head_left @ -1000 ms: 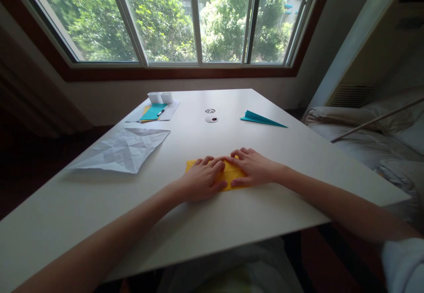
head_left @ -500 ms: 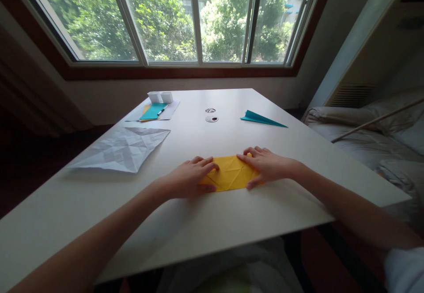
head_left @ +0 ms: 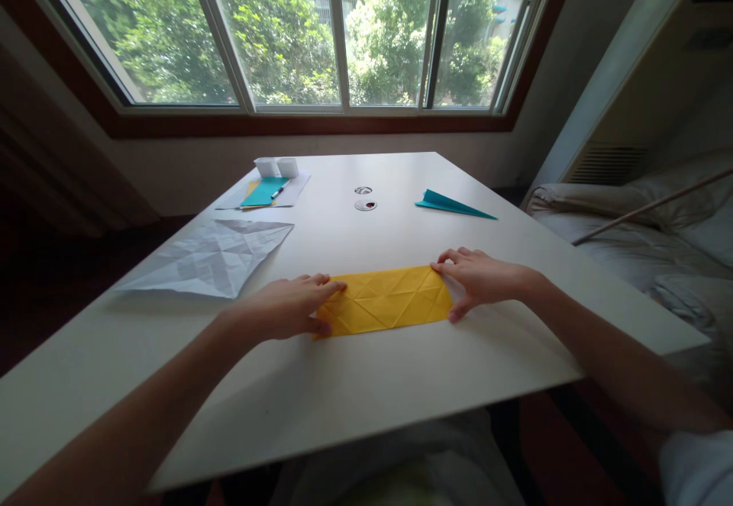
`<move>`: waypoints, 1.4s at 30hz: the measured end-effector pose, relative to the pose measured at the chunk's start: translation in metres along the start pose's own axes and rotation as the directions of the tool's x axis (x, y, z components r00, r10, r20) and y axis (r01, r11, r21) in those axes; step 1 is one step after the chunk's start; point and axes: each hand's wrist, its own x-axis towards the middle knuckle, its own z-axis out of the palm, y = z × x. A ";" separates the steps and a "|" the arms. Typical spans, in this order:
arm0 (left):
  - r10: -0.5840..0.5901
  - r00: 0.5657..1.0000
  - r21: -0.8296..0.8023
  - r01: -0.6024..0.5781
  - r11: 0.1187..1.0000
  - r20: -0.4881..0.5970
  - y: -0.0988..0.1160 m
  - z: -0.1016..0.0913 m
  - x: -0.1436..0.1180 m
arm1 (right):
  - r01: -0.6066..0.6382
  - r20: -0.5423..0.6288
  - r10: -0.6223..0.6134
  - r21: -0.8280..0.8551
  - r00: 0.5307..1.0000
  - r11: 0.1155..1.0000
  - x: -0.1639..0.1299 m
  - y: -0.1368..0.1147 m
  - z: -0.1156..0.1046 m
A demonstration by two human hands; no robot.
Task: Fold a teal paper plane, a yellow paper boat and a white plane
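Note:
A strip of folded yellow paper point(head_left: 389, 301) lies on the white table before me, its surface marked with slanting creases. My left hand point(head_left: 292, 307) has hold of its left end, fingers over the top and thumb near the front edge. At the other end, my right hand point(head_left: 478, 285) spans the short edge, with fingertips on the far corner and thumb by the near one. Both hands touch the paper, and part of its left end is hidden under my left hand.
A creased white paper sheet point(head_left: 211, 258) lies at left. A blue folded paper plane point(head_left: 455, 205) rests at the back right. Far left are stacked coloured papers point(head_left: 263, 192), a pen point(head_left: 280, 189) and white boxes point(head_left: 277, 167). Round inserts point(head_left: 365, 204) sit in the table point(head_left: 355, 384).
My left hand has slid left and my right hand slightly right, uncovering more of the yellow strip. The strip now reaches farther left.

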 end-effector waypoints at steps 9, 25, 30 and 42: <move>-0.027 0.999 0.039 0.028 0.999 -0.017 0.001 0.001 -0.002 | 0.002 0.004 -0.002 -0.003 1.000 1.000 -0.001 0.000 -0.002; 0.156 0.987 -0.140 -0.148 0.979 0.048 -0.021 -0.005 0.003 | 0.221 -0.070 -0.210 0.215 0.975 0.951 -0.005 0.001 -0.017; 0.176 0.984 -0.156 -0.168 0.973 0.040 -0.020 -0.008 0.003 | 0.349 -0.217 -0.300 0.246 0.929 0.904 0.000 -0.003 -0.020; 0.204 0.960 -0.380 -0.263 0.887 -0.190 -0.036 -0.017 0.010 | 0.292 -0.389 0.194 0.872 0.900 0.392 0.015 0.002 -0.009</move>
